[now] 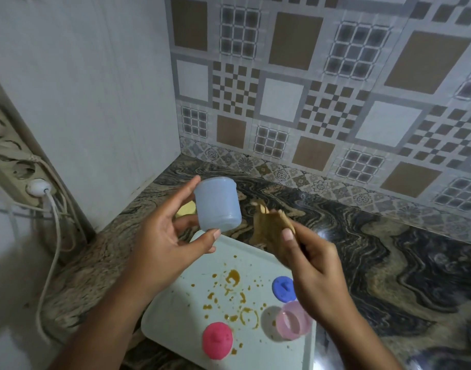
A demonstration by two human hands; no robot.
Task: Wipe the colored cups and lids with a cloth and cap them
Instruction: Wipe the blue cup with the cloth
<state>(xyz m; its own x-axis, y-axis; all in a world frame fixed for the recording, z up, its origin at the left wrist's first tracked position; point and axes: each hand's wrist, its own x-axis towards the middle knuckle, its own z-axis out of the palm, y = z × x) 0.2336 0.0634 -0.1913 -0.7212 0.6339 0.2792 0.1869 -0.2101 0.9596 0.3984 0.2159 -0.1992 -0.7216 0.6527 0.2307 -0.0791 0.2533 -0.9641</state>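
My left hand [166, 236] holds a translucent blue cup [218, 204] above the far end of a pale tray [181, 311], gripping it between thumb and fingers. My right hand [309, 263] pinches a tan cloth [271, 222] just right of the cup; the cloth is blurred. On the tray lie a blue lid [282, 288], a pink lid [218, 338] and a pink cup [293, 320] on its side. A yellow object [187, 208] shows behind my left hand; what it is I cannot tell.
Brown spots stain the middle of the tray. The tray rests on a dark marbled counter [389, 263] in a corner of patterned tiles. A power strip [13, 166] with a white plug [38, 186] and cable hangs on the left wall.
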